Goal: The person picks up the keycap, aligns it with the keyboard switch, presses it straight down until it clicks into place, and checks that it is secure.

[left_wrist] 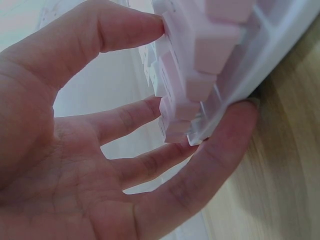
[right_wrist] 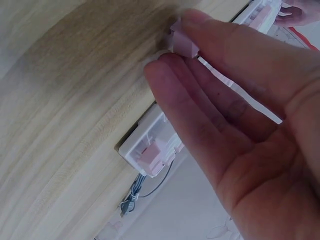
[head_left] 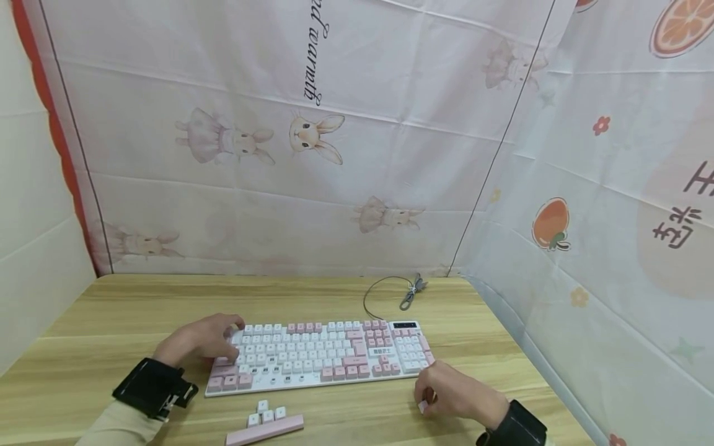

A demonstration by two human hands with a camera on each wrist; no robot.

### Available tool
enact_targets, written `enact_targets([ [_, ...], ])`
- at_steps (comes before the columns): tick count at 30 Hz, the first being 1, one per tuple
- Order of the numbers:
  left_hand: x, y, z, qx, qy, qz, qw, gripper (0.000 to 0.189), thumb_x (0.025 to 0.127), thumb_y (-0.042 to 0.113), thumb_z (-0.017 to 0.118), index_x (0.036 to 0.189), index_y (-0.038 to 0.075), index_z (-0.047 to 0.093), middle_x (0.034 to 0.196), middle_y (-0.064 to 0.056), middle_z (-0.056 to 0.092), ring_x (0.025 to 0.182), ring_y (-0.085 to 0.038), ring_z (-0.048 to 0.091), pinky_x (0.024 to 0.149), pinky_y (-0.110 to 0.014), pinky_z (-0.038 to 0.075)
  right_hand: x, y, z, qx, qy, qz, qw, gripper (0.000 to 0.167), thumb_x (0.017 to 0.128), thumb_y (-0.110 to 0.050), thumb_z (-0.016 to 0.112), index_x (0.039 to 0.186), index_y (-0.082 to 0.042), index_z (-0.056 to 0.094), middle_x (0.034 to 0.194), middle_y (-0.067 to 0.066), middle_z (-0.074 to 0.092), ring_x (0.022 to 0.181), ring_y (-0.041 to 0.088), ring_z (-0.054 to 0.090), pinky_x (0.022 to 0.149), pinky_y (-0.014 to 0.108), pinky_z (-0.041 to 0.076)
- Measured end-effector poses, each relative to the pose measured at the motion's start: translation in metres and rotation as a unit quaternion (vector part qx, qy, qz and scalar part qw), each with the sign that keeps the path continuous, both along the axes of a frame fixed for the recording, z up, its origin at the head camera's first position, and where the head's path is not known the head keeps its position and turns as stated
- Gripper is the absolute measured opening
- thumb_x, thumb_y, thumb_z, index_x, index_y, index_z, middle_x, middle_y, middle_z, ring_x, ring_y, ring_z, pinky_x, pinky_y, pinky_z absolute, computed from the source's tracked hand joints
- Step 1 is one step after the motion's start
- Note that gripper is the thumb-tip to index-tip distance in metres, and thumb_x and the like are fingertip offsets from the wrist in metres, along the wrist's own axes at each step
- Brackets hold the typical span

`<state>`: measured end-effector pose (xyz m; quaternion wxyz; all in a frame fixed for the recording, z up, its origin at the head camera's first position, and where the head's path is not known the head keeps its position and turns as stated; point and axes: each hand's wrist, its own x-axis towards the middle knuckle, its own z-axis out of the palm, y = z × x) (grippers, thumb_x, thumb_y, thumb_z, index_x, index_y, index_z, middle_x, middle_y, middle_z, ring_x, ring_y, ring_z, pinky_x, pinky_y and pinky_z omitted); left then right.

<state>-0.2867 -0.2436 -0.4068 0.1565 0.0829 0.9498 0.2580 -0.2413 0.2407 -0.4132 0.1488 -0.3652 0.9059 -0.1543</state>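
Note:
A white and pink keyboard lies on the wooden table, with bare switch spots along its lower left rows. At its left end my left hand grips the edge: the thumb presses on the pink keys and other fingers reach the side and underside. Just in front of the keyboard's right corner, my right hand pinches a small pink keycap between thumb and fingers. Several loose white keycaps and a long pink spacebar keycap lie near the table's front, below the keyboard.
A grey cable, coiled and tied, sits behind the keyboard. The wooden table meets a printed cloth at the back, with more cloth at the right and a pale wall at the left.

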Motion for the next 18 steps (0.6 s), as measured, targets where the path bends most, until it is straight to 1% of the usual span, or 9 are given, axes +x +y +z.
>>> enact_targets([
  [9, -0.0001, 0.0001, -0.0001, 0.005, -0.002, 0.001, 1.0, 0.064, 0.078, 0.015, 0.079, 0.136, 0.003, 0.056, 0.131, -0.03, 0.059, 0.101, -0.031, 0.057, 0.077, -0.039, 0.051, -0.0002, 0.0006, -0.0013, 0.003, 0.001, -0.007, 1.0, 0.012, 0.08, -0.002, 0.082, 0.086, -0.013, 0.08, 0.077, -0.012, 0.07, 0.07, -0.007, 0.057, 0.066, 0.015, 0.05],
  [14, 0.0004, 0.0, -0.0003, 0.005, 0.0, 0.0, 1.0, 0.064, 0.078, 0.015, 0.079, 0.137, 0.003, 0.056, 0.131, -0.03, 0.059, 0.102, -0.031, 0.057, 0.079, -0.04, 0.05, 0.0001, 0.0005, -0.0014, 0.003, 0.015, 0.002, 0.9999, 0.015, 0.078, -0.001, 0.082, 0.084, -0.014, 0.08, 0.076, -0.013, 0.069, 0.068, -0.006, 0.055, 0.064, 0.014, 0.049],
  [18, 0.0011, 0.0003, -0.0014, 0.007, -0.001, 0.001, 1.0, 0.064, 0.078, 0.015, 0.079, 0.137, 0.003, 0.056, 0.131, -0.031, 0.059, 0.101, -0.032, 0.056, 0.078, -0.04, 0.05, -0.0005, 0.0012, -0.0014, 0.002, 0.02, 0.01, 0.9997, 0.015, 0.078, 0.0, 0.081, 0.084, -0.014, 0.08, 0.075, -0.012, 0.069, 0.068, -0.006, 0.055, 0.064, 0.014, 0.049],
])
